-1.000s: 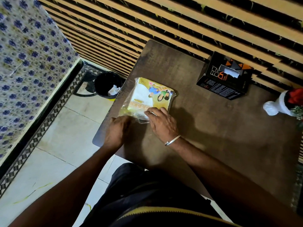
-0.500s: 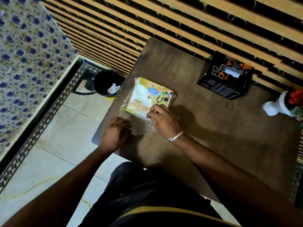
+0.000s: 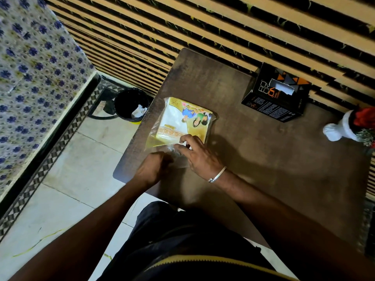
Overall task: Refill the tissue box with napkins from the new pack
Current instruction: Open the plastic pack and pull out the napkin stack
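**Pack seal under both hands, box untouched**

While the worktop (image 3: 253, 159) is mostly bare, you have crowded the job to its near left corner. Tissue box (image 3: 278, 94) sits far right against the slatted wall, well apart, a white sheet showing in its slot. Napkin pack (image 3: 182, 122) lies flat, its clear near flap toward you. Your right hand (image 3: 199, 157) rests fingers loosely spread on that flap; your left hand (image 3: 152, 169) is curled on the flap's edge, though whether it pinches the film I cannot tell. Risk: a hard tear could split the film and spill napkins off the edge toward the bin (image 3: 130, 105).
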